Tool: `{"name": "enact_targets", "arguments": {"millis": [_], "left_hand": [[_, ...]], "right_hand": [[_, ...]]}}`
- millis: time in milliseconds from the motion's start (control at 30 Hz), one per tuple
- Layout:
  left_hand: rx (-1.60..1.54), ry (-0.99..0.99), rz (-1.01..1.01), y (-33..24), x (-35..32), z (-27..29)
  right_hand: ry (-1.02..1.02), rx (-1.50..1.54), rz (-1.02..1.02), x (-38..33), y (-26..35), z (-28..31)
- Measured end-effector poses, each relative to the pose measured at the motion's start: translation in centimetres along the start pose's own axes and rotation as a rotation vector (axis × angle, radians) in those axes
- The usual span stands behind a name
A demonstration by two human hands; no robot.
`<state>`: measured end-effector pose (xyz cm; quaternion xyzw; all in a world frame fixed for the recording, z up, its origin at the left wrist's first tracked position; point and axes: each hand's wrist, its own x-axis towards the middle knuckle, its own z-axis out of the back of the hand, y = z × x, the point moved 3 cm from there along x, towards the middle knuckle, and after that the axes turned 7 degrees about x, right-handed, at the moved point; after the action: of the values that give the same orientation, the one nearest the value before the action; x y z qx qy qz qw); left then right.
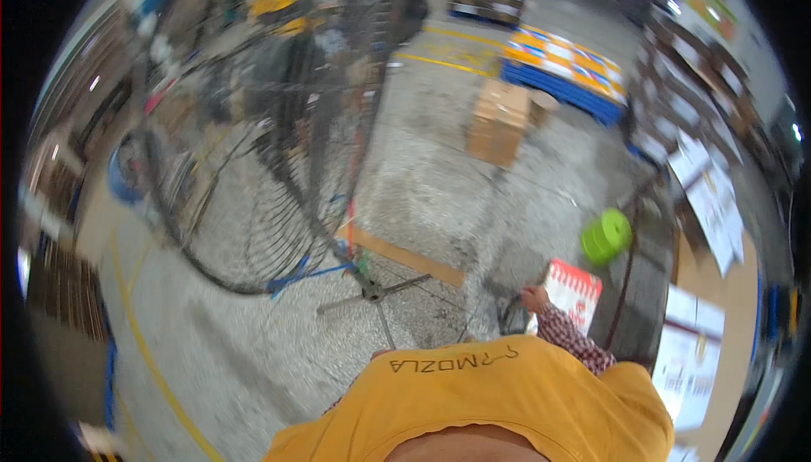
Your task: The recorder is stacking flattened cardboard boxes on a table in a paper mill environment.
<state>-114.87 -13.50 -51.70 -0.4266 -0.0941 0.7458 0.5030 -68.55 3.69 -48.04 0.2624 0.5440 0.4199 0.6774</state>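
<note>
My right hand [534, 299], in a checked sleeve, is at the left edge of a red and white flat package [574, 293]. Its fingers look curled, though blur hides what they may grip. Dark curved strands show just below that hand. Of my left hand [382, 352], only a sliver of skin shows past the yellow shirt; its fingers are hidden. A bright green bucket-shaped thing [606, 236] lies beyond the package, near a dark surface [638, 293].
A large wire-caged fan [279, 183] stands ahead on the left, above splayed metal legs [372, 291]. A cardboard strip [410, 257] lies on the floor. Farther off are a carton [498, 128] and a blue pallet [557, 95] of packages. Stacked cartons [684, 82] line the right.
</note>
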Motion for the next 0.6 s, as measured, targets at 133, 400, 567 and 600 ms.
{"name": "enact_targets", "arguments": {"millis": [133,400,567,600], "left_hand": [[0.006,0.074,-0.058,-0.2,3.3,0.8],[-0.074,0.191,-0.073,-1.6,5.9,0.0],[-0.139,0.304,0.041,-9.1,7.0,-0.4],[-0.171,0.341,0.028,-10.7,7.3,-1.1]], "right_hand": [[-0.223,-0.041,-0.09,-6.6,-1.6,-0.7],[-0.381,-0.101,-0.442,-17.6,-14.6,2.3],[-0.45,0.08,-0.542,-20.3,-14.3,2.6],[-0.455,0.083,-0.555,-19.9,-14.3,3.0]]}}
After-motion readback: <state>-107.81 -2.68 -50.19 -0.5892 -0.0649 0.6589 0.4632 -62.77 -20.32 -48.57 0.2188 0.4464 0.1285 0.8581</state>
